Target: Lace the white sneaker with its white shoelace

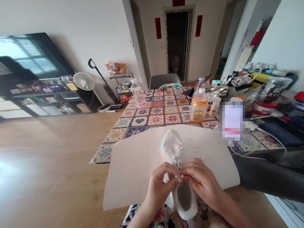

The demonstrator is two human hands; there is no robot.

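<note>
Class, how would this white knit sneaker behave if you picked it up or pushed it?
The white knit sneaker probably feels light and floppy, since its upper looks thin. Its laces would likely dangle. Lying flat, it seems unlikely to roll.

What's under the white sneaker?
A large white paper sheet lies under the white sneaker, with faint writing beside the shoe. The part directly beneath the sole is hidden by the shoe.

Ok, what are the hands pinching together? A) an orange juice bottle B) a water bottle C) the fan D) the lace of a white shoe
D: the left hand and the right hand meet at the white lace of the white shoe, their fingertips closed on it.
</note>
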